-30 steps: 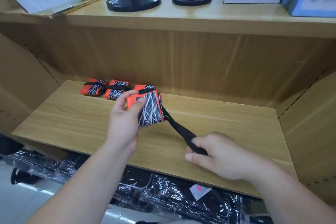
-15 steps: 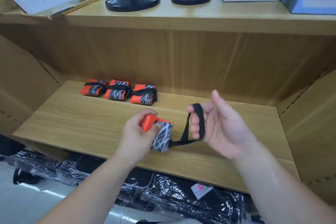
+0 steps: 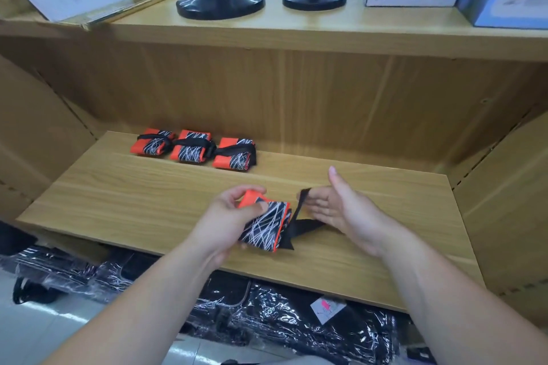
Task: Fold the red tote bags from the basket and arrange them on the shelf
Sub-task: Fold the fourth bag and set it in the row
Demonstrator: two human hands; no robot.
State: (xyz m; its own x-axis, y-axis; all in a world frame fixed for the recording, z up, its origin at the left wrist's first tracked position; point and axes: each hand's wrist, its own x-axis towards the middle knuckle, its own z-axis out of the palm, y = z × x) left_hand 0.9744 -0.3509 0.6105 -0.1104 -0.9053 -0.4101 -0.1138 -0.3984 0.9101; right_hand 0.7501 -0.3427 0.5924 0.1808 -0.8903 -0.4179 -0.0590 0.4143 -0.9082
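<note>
1. Three finished bundles (image 3: 192, 147) lie in a row near the back-left corner of the shelf (image 3: 118, 195), each tied shut.
2. A fourth red tote bag (image 3: 264, 224), already folded small, sits in your left grip (image 3: 228, 216). Thumb and fingers clench round it just above the shelf's front edge, about midway along.
3. Your right grip (image 3: 341, 207) is released, fingers straight. The bag's black strap (image 3: 299, 225) runs from the bundle up to those fingers; whether it loops round them is hard to tell.
4. The step in hand looks like the binding: winding the strap round the fold.
5. Next, you would need to keep the strap taut, pass it round without letting the layers spring apart, then set the bag at the right end of the row.
</note>
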